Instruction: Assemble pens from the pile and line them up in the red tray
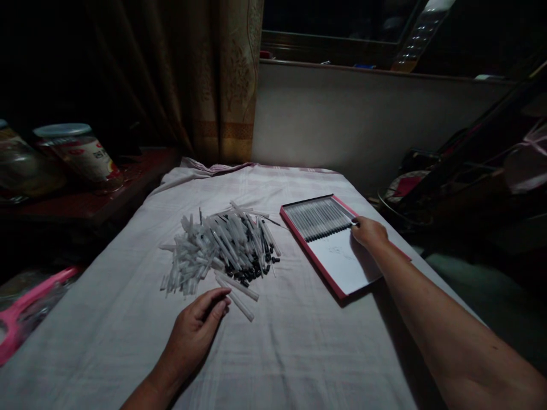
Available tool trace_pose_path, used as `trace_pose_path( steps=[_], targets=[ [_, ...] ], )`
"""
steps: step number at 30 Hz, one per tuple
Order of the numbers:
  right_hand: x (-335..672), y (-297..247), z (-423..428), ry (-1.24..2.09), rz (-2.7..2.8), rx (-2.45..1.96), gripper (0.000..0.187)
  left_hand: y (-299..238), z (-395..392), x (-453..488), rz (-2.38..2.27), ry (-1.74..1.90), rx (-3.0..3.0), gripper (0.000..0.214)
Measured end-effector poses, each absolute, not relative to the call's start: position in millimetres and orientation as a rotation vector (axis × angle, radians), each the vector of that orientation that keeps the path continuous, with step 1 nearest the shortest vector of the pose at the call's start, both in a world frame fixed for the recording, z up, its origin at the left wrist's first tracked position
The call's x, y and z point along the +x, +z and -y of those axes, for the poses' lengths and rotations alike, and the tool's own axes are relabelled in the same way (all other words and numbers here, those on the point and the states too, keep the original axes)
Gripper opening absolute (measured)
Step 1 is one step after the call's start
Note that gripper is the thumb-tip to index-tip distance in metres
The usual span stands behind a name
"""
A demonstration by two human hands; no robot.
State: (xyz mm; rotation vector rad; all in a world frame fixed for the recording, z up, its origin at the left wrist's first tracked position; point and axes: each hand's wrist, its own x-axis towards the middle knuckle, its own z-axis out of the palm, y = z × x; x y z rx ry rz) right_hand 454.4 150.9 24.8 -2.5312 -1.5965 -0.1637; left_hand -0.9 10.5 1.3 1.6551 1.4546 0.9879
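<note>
A red-edged shallow box (318, 263) lies on the bed-like cloth surface to the right. Across its far half runs a row of clear pens (318, 219) with black ends. My right hand (371, 233) is at the right end of that row, thumb and finger pinched on a pen mostly hidden by the fingers. To the left is a loose heap of clear tubes and pens (226, 239), with small black pieces (252, 267) at its near right side. Just in front of the heap, my left hand (200, 319) has its fingertips closed at the end of a clear tube (242, 307).
A pale checked cloth (273, 353) covers the surface. Lidded jars (81, 154) stand on a dark red side table at left, above a pink handle-like object (34, 307). A curtain (217, 85) and white wall (325, 114) rise behind. Dark clutter (427, 165) lies at right.
</note>
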Motion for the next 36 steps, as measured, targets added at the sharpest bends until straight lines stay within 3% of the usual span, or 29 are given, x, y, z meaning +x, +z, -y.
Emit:
trace_pose_path(
  steps=[4, 8, 13, 19, 30, 36],
  targets=[
    [424, 46, -141, -0.176, 1.610, -2.457, 0.036, 4, -11, 0, -1.393, 1.012, 1.564, 0.035],
    [367, 65, -125, -0.123, 1.784, -2.047, 0.032, 9, -12, 1, -1.356, 1.037, 1.489, 0.036],
    [281, 59, -87, 0.156, 2.041, -1.640, 0.023, 14, -11, 2, -1.316, 1.038, 1.384, 0.038],
    [214, 36, -55, 0.293, 2.141, -1.731, 0.022, 11, -12, 2, -1.276, 1.046, 1.367, 0.036],
    [203, 25, -53, 0.254, 1.845, -1.850, 0.020, -2, -15, 1, -1.240, 1.091, 1.428, 0.034],
    [238, 27, -23, 0.379, 1.481, -1.546, 0.026, 3, -6, -1, -1.256, 1.315, 2.084, 0.024]
  ],
)
